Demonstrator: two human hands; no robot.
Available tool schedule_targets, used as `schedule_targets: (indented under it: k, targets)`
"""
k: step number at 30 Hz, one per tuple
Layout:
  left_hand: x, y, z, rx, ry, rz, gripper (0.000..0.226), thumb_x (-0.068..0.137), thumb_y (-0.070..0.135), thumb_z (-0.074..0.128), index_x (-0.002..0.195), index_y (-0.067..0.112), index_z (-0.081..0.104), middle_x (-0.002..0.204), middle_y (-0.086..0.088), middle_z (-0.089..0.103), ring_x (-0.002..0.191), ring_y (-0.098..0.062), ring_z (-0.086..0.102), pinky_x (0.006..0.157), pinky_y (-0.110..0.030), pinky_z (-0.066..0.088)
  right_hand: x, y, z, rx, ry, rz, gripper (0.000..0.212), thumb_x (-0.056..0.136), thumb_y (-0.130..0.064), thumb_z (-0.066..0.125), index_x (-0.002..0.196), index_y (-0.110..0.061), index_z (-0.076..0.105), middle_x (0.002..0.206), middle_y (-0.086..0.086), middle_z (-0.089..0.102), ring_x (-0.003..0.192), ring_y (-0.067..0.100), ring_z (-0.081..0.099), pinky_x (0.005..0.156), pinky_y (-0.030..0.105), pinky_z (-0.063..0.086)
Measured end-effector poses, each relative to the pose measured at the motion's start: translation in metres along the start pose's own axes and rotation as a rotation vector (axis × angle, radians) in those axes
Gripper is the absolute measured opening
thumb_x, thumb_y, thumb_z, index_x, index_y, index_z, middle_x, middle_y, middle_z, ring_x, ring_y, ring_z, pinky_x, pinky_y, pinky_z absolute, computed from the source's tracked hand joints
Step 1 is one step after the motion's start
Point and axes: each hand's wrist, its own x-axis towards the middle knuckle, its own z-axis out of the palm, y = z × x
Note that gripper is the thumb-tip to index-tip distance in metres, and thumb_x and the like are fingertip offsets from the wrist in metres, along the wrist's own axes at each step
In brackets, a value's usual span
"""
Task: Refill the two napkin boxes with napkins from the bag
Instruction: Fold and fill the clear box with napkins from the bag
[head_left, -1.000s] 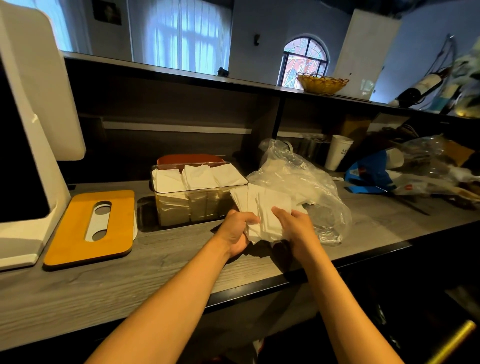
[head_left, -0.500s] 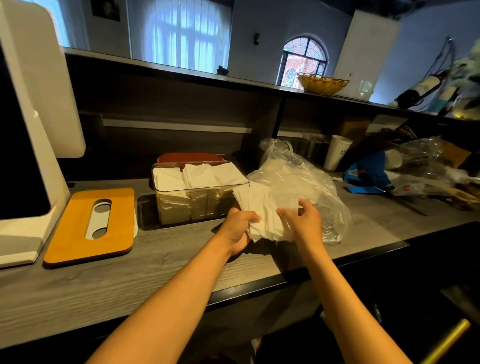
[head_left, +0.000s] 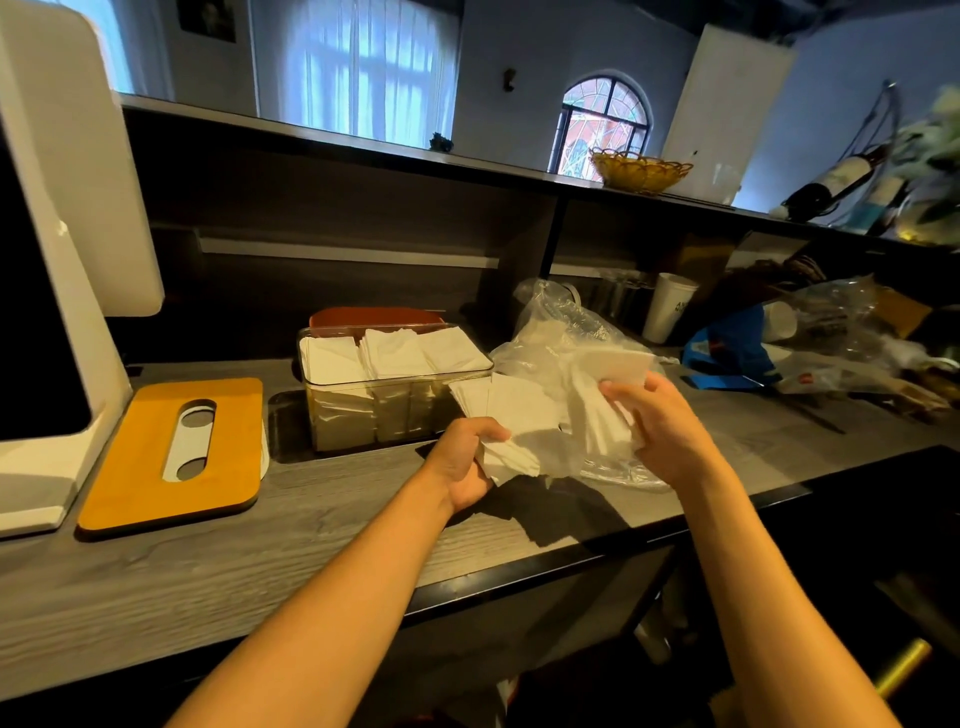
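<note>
My left hand (head_left: 470, 457) grips a fanned bunch of white napkins (head_left: 511, 415) just above the counter. My right hand (head_left: 657, 421) holds a second bunch of napkins (head_left: 605, 410), with one napkin (head_left: 621, 365) raised off its top. Behind both hands lies the crumpled clear plastic bag (head_left: 561, 332). A clear napkin box (head_left: 389, 395) stands to the left of the bag, packed with rows of folded napkins up to its rim. A reddish-brown lid or second box (head_left: 376, 317) shows just behind it, mostly hidden. An orange wooden lid with an oval slot (head_left: 176, 452) lies flat further left.
A white screen stand (head_left: 57, 291) fills the left side. At the right are a white paper cup (head_left: 667, 312), a blue package (head_left: 727, 353) and more plastic wrapping (head_left: 841, 332). A shelf above carries a yellow basket (head_left: 641, 169). The counter's front edge (head_left: 571, 566) runs below my forearms.
My right hand has moved right and up, splitting off part of the napkins from the bunch in my left hand. My left hand has stayed about where it was.
</note>
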Motion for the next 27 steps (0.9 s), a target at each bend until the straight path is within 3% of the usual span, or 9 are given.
schedule_targets:
  k: [5,9,14,18,21,23,25,27]
  targets:
    - [0.000,0.000,0.000,0.028,-0.022,-0.028,0.025,0.089,-0.005,0.037,0.094,0.003,0.061,0.076,-0.012,0.067,0.073,-0.027,0.066,0.065,-0.033,0.056,-0.004,0.006,0.017,-0.504,-0.230,0.100,0.013,0.092,-0.011,0.063,0.100,-0.020,0.064,0.100,0.003,0.067,0.089,0.016,0.064,0.072,0.023,0.049]
    - [0.002,0.000,0.001,0.027,0.000,0.003,0.028,0.087,-0.007,0.037,0.098,0.001,0.062,0.086,-0.015,0.066,0.080,-0.029,0.065,0.069,-0.038,0.055,-0.004,0.010,0.017,-0.554,-0.230,0.094,0.014,0.091,-0.012,0.065,0.104,-0.017,0.068,0.099,0.003,0.070,0.086,0.013,0.064,0.070,0.021,0.047]
    - [0.003,-0.001,0.001,-0.024,0.023,0.054,0.035,0.088,-0.010,0.038,0.109,0.004,0.062,0.099,-0.016,0.067,0.090,-0.032,0.064,0.073,-0.042,0.053,-0.002,0.012,0.006,-0.609,-0.197,0.167,0.014,0.090,-0.013,0.067,0.103,-0.017,0.067,0.103,0.009,0.069,0.094,0.023,0.066,0.076,0.027,0.054]
    - [0.001,-0.002,0.002,-0.039,0.015,0.051,0.026,0.093,-0.002,0.042,0.106,0.008,0.062,0.095,-0.014,0.067,0.088,-0.029,0.063,0.074,-0.041,0.052,-0.005,0.011,0.001,-0.456,-0.100,0.082,0.008,0.093,-0.010,0.062,0.097,-0.015,0.066,0.092,0.002,0.069,0.084,0.017,0.064,0.064,0.018,0.050]
    - [0.001,-0.002,0.004,-0.042,0.020,0.059,0.021,0.096,0.004,0.045,0.104,0.009,0.063,0.094,-0.012,0.067,0.086,-0.028,0.063,0.075,-0.039,0.051,-0.005,0.008,0.005,0.050,-0.034,0.010,0.020,0.093,-0.012,0.057,0.105,0.002,0.065,0.086,0.005,0.067,0.082,0.021,0.064,0.066,0.029,0.052]
    - [0.003,-0.003,0.004,-0.043,0.028,0.062,0.019,0.097,0.008,0.045,0.102,0.010,0.063,0.091,-0.011,0.067,0.084,-0.026,0.063,0.072,-0.037,0.051,-0.004,0.007,0.017,0.357,0.068,0.068,0.021,0.094,-0.012,0.055,0.109,0.001,0.061,0.081,0.008,0.065,0.068,0.018,0.066,0.061,0.033,0.053]
    - [0.002,-0.003,0.005,-0.059,0.005,0.077,0.020,0.099,0.015,0.046,0.105,0.011,0.065,0.091,-0.011,0.069,0.084,-0.026,0.063,0.072,-0.036,0.050,-0.004,0.013,0.035,0.434,0.209,0.129,0.015,0.096,-0.006,0.054,0.109,-0.002,0.060,0.086,0.009,0.067,0.066,0.016,0.069,0.055,0.029,0.055]
    - [0.002,-0.003,0.005,-0.083,-0.037,0.106,0.024,0.099,0.025,0.047,0.111,0.016,0.066,0.094,-0.009,0.073,0.088,-0.025,0.066,0.076,-0.037,0.052,-0.003,0.030,0.056,0.331,0.294,0.155,0.019,0.096,-0.007,0.057,0.115,-0.006,0.057,0.104,0.011,0.069,0.085,0.022,0.071,0.068,0.038,0.060]
